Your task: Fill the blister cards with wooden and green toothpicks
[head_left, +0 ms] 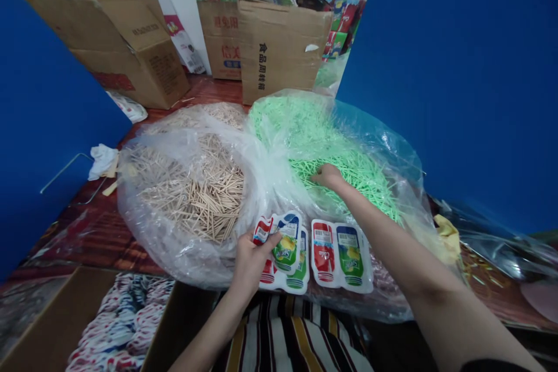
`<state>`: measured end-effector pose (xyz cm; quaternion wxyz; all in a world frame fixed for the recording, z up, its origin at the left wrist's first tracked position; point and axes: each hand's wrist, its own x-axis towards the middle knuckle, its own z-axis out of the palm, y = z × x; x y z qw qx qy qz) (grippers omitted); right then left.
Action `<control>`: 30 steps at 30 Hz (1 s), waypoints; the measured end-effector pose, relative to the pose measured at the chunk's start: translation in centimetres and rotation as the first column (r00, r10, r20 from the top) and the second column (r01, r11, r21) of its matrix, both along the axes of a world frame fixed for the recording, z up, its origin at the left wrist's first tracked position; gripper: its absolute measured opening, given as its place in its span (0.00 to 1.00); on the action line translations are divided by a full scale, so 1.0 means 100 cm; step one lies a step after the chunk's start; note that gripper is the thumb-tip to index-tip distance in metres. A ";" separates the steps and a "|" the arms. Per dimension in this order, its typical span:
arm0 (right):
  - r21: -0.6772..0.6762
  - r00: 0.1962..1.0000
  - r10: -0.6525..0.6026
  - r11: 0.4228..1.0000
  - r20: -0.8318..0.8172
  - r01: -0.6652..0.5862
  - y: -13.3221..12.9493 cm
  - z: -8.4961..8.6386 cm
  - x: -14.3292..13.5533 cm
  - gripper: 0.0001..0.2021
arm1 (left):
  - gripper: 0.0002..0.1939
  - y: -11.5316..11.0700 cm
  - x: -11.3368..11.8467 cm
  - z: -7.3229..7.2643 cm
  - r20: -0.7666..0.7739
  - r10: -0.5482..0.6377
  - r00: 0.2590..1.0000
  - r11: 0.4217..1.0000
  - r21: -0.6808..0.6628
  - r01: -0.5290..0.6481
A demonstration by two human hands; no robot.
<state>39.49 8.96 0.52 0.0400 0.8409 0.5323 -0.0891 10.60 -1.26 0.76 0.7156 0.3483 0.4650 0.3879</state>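
My left hand (pixel 251 258) grips a can-shaped candy packet (pixel 288 244) printed red "Cola" and green "Sprite", thumb on its front. Beneath it lies another such double packet (pixel 300 279), partly covered. To the right a third packet (pixel 342 257) lies face up by itself. My right hand (pixel 329 176) reaches into an open clear bag of thin green sticks (pixel 361 171). Its fingers are curled together among the sticks, and their tips are partly hidden. Beside this bag, on the left, a second clear bag holds tan sticks (pixel 213 195).
Cardboard boxes (pixel 283 49) stand at the back, with stacked red and green packs (pixel 337 29) behind. Blue panels (pixel 457 70) rise on both sides. At lower left, an open carton (pixel 47 325) holds bundled packets. A bent wire (pixel 65 174) and a yellow cloth (pixel 447 235) lie at the sides.
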 end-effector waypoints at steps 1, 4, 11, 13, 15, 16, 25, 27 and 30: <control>0.006 1.000 0.017 1.000 0.005 -0.017 0.000 0.002 0.001 0.12 | 0.15 0.000 0.000 0.000 0.006 0.005 1.000 1.000 0.002 -0.005; 0.044 0.997 0.067 0.997 0.046 -0.069 -0.003 0.010 0.005 0.11 | 0.15 0.001 -0.002 -0.002 0.009 0.018 1.000 1.000 0.010 -0.018; -0.007 0.974 0.218 0.976 0.057 -0.218 -0.006 0.013 0.003 0.10 | 0.15 0.002 -0.002 -0.004 -0.030 0.019 0.999 1.000 0.019 -0.019; -0.037 0.963 0.265 0.964 0.043 -0.263 -0.003 0.008 -0.004 0.11 | 0.14 0.001 -0.001 -0.003 -0.030 0.012 0.999 1.000 0.020 -0.012; -0.050 0.953 0.297 0.954 0.053 -0.294 -0.001 0.004 -0.011 0.11 | 0.15 0.001 0.000 -0.003 -0.024 0.007 1.000 1.000 0.026 -0.007; -0.055 0.950 0.307 0.951 0.062 -0.304 0.000 0.003 -0.014 0.11 | 0.15 0.001 0.000 -0.003 -0.020 0.008 1.000 1.000 0.027 -0.008; -0.140 0.932 0.342 0.935 0.117 -0.326 -0.009 0.026 0.010 0.10 | 0.13 0.001 -0.002 -0.001 -0.004 0.018 1.000 1.000 0.019 -0.017; -0.165 0.930 0.350 0.930 0.114 -0.330 -0.014 0.030 0.017 0.09 | 0.13 0.002 -0.003 -0.002 -0.011 0.018 1.000 1.000 0.020 -0.018; -0.177 0.917 0.388 0.913 0.096 -0.368 -0.018 0.031 0.018 0.10 | 0.14 0.004 -0.003 -0.005 -0.013 0.012 1.000 1.000 0.024 -0.012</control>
